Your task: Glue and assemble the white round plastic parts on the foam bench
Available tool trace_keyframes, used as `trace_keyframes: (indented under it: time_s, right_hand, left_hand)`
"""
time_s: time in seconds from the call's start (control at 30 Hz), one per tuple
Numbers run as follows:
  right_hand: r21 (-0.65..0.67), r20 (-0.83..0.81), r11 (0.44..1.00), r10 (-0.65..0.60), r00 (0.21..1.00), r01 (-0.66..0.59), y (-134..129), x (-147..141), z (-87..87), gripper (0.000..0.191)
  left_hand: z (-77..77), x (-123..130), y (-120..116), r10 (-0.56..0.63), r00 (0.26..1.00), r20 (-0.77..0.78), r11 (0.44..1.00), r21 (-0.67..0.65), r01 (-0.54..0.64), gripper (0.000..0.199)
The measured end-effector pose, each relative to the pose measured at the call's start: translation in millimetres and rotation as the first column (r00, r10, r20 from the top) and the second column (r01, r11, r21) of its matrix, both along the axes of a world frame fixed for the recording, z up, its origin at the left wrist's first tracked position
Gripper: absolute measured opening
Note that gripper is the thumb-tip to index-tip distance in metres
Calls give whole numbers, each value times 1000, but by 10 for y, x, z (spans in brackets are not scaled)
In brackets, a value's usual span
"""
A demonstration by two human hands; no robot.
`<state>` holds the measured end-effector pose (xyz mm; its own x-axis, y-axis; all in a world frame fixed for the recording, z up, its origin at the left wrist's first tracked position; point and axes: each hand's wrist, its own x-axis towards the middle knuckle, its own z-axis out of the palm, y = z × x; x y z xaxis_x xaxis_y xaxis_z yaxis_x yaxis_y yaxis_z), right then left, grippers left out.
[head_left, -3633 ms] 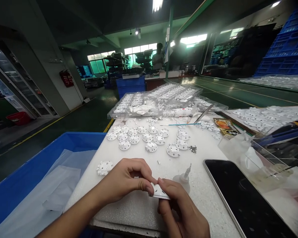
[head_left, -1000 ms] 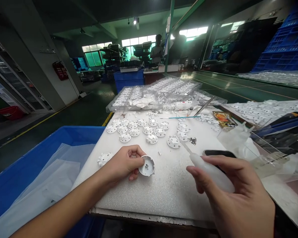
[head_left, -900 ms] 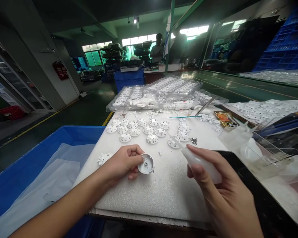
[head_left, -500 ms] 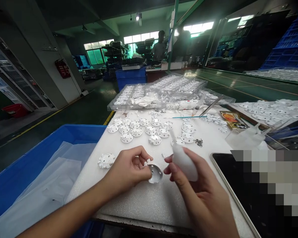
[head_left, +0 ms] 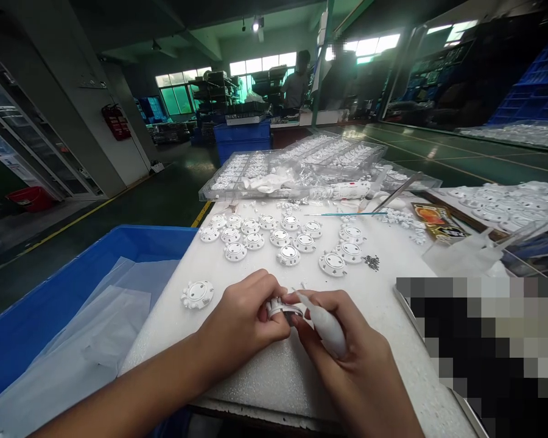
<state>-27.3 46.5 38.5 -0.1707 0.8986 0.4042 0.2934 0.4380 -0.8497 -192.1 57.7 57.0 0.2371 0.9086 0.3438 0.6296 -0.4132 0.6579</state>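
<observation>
Pinched in my left hand point(head_left: 251, 310) is a small round white plastic part point(head_left: 284, 309) with bumps along its rim, now turned nearly edge-on. My right hand point(head_left: 351, 340) is closed around a soft white squeeze bottle point(head_left: 326, 328), its narrow nozzle pointing up and left beside the part. The right fingertips reach the part's right edge; whether they grip it too is hard to see. To the left of my hands lies a similar white disc point(head_left: 197, 294) on the white foam board point(head_left: 237, 383). Beyond them, several more such discs point(head_left: 288, 255) lie face up.
A small heap of dark bits point(head_left: 371, 262) lies right of the discs. Behind are a thin blue brush point(head_left: 347, 213) and clear trays point(head_left: 296, 158) of white parts. A blue bin point(head_left: 132, 243) with plastic sheets stands left; a dark flat device point(head_left: 404, 295), partly blurred out, lies right.
My right hand has moved left to the part and tilted the bottle's nozzle leftward. The part, earlier showing its hollow inside, has been turned nearly edge-on in my left hand.
</observation>
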Motion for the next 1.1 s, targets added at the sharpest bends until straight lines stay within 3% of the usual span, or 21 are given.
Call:
trace_keyframes:
  time_s: [0.17, 0.33, 0.47, 0.9, 1.0, 1.1]
  right_hand:
    - [102, 76, 994, -51, 996, 43, 52, -6, -25, 16]
    - [209, 167, 978, -36, 985, 0, 65, -15, 1, 39]
    - [210, 177, 977, 0, 984, -37, 52, -15, 7, 47]
    - [65, 140, 998, -10, 990, 1, 73, -34, 46, 25]
    - [-40, -28, 998, 38, 999, -39, 58, -35, 7, 18]
    - [-38, -221, 999, -23, 975, 15, 42, 23, -34, 29]
  left_hand:
    - [12, -13, 2, 25, 998, 51, 995, -95, -20, 18]
    - [48, -25, 23, 63, 991, 115, 977, -210, -37, 15]
    - [48, -37, 45, 63, 987, 148, 969, -247, -25, 13]
    - [36, -61, 75, 34, 972, 234, 939, -341, 50, 10]
    - [6, -84, 125, 78, 950, 304, 912, -406, 55, 12]
    - [-8, -119, 176, 130, 898, 421, 851, -512, 117, 16]
